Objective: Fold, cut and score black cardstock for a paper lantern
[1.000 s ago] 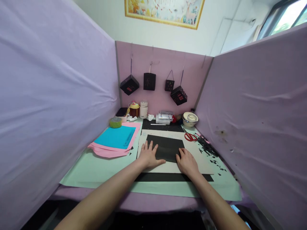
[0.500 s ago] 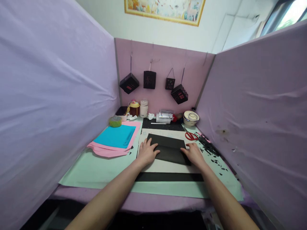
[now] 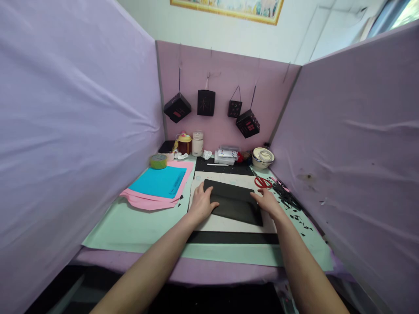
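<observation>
Taking the far pink panel (image 3: 225, 65) as twelve o'clock, the black sheet (image 3: 234, 203) lies over the white board (image 3: 219, 226) at the centre of the dial, slightly askew, with a faint line running across it. The left hand (image 3: 201, 204) is at nine o'clock, touching the sheet's left edge; its thumb stands apart from its fingers, though I cannot tell whether the edge is pinched. The right hand (image 3: 266, 202) is at three o'clock by the sheet's far right corner, thumb tip at the edge and the fingers bent beside it — whether they clamp the paper is also unclear. A dark strip (image 3: 235, 238) shows past the board at six. Red-handled scissors (image 3: 262, 182) lie at two, just beyond the right hand, and black scraps (image 3: 286, 196) are heaped near three, with smaller bits scattered toward four. The blue sheet (image 3: 159, 181) rests on pink paper (image 3: 147, 203) at ten, a tape roll (image 3: 159, 162) at its far edge. A white pen (image 3: 218, 165) lies at eleven, a lidded bowl (image 3: 262, 159) sits at one, and four black boxes (image 3: 206, 103) hang against the panel.
</observation>
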`<act>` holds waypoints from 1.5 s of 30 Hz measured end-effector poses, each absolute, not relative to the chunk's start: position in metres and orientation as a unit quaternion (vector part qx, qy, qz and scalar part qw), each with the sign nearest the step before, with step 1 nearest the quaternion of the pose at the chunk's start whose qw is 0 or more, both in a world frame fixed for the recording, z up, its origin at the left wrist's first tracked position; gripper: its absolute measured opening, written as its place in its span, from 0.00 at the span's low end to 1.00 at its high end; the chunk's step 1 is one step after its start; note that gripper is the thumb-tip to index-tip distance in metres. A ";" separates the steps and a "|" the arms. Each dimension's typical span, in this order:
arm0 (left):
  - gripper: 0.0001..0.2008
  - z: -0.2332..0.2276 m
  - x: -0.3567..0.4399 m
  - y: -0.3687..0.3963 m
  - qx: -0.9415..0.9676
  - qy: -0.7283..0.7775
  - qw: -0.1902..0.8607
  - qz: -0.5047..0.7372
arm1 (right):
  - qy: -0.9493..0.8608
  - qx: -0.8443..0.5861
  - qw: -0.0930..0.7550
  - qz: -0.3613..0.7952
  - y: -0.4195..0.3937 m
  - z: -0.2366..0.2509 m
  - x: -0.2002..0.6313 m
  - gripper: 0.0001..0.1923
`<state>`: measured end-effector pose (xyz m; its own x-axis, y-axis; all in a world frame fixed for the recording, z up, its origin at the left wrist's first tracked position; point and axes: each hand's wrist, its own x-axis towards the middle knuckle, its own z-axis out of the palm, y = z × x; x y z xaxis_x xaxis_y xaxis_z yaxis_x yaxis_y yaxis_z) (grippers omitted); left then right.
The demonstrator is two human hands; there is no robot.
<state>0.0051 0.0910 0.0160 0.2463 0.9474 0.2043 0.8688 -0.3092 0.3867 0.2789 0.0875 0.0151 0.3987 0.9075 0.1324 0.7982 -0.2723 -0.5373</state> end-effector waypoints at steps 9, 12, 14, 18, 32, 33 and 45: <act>0.49 0.031 -0.020 0.116 0.528 0.554 0.469 0.441 | -0.463 -0.723 0.439 0.265 0.083 -0.003 0.289 0.31; 0.51 0.034 -0.028 0.117 0.448 0.415 0.651 0.451 | -0.459 -0.651 0.511 0.323 0.081 -0.009 0.285 0.31; 0.46 0.037 -0.030 0.117 0.449 0.331 0.694 0.456 | -0.460 -0.597 0.571 0.327 0.079 -0.006 0.279 0.34; 0.32 0.043 -0.032 0.116 0.473 0.241 0.678 0.508 | -0.496 -0.501 0.647 0.291 0.077 0.009 0.274 0.38; 0.26 0.030 -0.033 0.113 0.553 0.368 0.605 0.438 | -0.460 -0.439 0.648 0.419 0.076 -0.002 0.273 0.21; 0.26 0.029 -0.032 0.113 0.551 0.370 0.605 0.439 | -0.455 -0.435 0.649 0.427 0.076 -0.001 0.272 0.20; 0.24 0.035 -0.032 0.110 0.470 0.358 0.693 0.413 | -0.396 -0.398 0.665 0.492 0.070 0.007 0.270 0.16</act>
